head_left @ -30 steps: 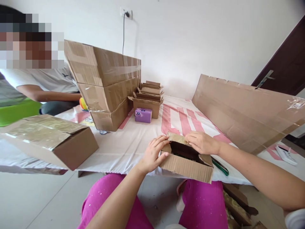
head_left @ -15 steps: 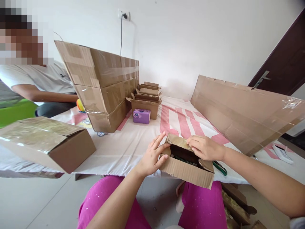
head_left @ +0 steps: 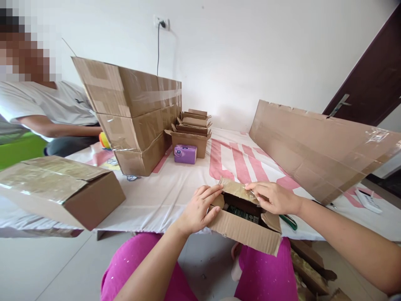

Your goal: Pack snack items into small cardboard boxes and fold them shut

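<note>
A small cardboard box [head_left: 247, 234] sits open at the table's near edge, its far flap [head_left: 234, 189] raised and covered with shiny tape. Inside lie dark items with green and white print [head_left: 242, 214]; their kind is unclear. My left hand [head_left: 200, 209] grips the box's left end, fingers along the far side and thumb at the near wall. My right hand [head_left: 271, 197] is closed on the taped flap near its right end, fingertips pinched together. Just right of the box, partly hidden, lies a green-handled tool [head_left: 288, 222].
Left stands a taped box [head_left: 94, 200], with stacked cartons [head_left: 140, 125] behind it. A purple tissue pack [head_left: 185, 154] leans by open boxes [head_left: 191, 140]. A large cardboard panel [head_left: 313, 146] stands right. Another person [head_left: 59, 113] sits far left. Cardboard pieces [head_left: 308, 267] lie on the floor.
The fingers of my left hand have drawn closer together on the box's left end. My right hand stays at the flap, which has tilted slightly. The view has shifted a little.
</note>
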Motion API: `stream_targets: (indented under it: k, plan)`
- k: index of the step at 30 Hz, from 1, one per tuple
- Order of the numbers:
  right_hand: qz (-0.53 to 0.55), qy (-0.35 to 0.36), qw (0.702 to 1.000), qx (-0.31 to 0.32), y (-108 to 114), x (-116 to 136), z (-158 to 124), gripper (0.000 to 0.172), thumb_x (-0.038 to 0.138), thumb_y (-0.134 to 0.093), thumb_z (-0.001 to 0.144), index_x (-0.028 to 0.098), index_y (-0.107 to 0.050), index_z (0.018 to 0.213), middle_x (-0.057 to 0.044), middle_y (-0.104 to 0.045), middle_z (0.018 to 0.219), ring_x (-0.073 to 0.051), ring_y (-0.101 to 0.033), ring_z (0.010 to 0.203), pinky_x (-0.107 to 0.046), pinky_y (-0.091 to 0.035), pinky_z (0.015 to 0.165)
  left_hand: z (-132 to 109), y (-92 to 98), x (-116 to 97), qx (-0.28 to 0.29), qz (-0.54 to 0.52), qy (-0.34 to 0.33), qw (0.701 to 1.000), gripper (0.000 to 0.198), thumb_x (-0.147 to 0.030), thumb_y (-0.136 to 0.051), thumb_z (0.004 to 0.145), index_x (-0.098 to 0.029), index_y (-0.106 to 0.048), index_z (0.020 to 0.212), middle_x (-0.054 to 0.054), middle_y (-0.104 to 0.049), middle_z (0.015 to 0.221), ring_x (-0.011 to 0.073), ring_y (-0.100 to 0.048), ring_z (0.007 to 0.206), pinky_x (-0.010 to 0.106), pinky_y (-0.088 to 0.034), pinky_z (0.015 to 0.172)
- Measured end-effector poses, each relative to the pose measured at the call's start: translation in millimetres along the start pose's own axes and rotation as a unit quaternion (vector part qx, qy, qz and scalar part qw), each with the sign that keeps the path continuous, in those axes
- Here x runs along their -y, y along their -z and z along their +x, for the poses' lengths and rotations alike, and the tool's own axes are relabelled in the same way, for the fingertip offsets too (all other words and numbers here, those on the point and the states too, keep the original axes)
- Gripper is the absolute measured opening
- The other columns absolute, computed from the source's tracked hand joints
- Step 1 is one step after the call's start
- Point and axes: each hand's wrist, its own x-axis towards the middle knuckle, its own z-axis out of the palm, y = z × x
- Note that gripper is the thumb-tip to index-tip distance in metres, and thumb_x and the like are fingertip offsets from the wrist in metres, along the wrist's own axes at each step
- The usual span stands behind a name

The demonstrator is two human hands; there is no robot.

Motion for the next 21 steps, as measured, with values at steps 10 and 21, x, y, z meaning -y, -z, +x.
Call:
stream_targets:
  k: [10, 21]
  plan:
    - [0.015, -0.031, 0.999, -0.001, 2.6, -19.2, -18.1, 0.02, 0.003, -0.046, 0.073, 0.023, -0.044, 0.068, -0.013, -0.069, 0.113, -0.023, -0.066, 0.106, -0.034, -0.055, 0.08, -3.5, -1.6, 2.6, 0.009, 0.019, 0.015, 1.0, 0.048, -0.039, -0.041, 0.097, -0.018, -0.046, 0.14, 0.014, -0.05, 0.143, 0.0278, -0.054, 0.118, 0.048, -0.042, 0.101]
    - [-0.068, 0.02, 0.996, -0.045, -3.3, -11.2, -1.6, 0.036, 0.011, -0.045, 0.092, 0.024, -0.059, 0.123, -0.008, -0.064, 0.124, -0.021, -0.058, 0.111, -0.043, -0.05, 0.095, -2.3, -10.5, 7.0, -0.015, 0.023, 0.012, 1.0, 0.049, -0.036, -0.043, 0.096, -0.017, -0.042, 0.141, 0.016, -0.05, 0.143, 0.0296, -0.051, 0.128, 0.05, -0.042, 0.106]
